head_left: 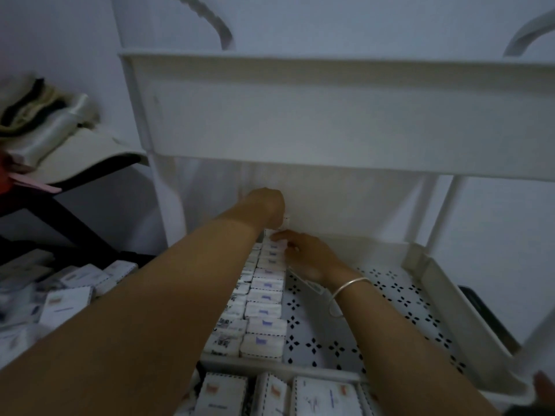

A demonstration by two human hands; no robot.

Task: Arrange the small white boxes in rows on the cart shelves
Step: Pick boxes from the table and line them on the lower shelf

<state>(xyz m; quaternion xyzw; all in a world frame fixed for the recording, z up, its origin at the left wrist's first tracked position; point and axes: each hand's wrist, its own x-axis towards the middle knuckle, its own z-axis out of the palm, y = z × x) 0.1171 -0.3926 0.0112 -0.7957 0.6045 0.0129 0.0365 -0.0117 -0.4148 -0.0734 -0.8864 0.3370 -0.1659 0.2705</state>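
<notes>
A white cart's middle shelf has a perforated floor. Small white boxes stand on it in two rows along its left part, running from front to back. My left hand reaches to the far end of the rows, its fingers curled down over a box there that is mostly hidden. My right hand, with a silver bangle on the wrist, pinches the far box of the right row. More white boxes fill the shelf below.
The cart's top tray overhangs the hands closely. Loose white boxes are piled at the left beside the cart. A dark rack with a cap and clothes stands at far left. The shelf's right half shows bare perforated floor.
</notes>
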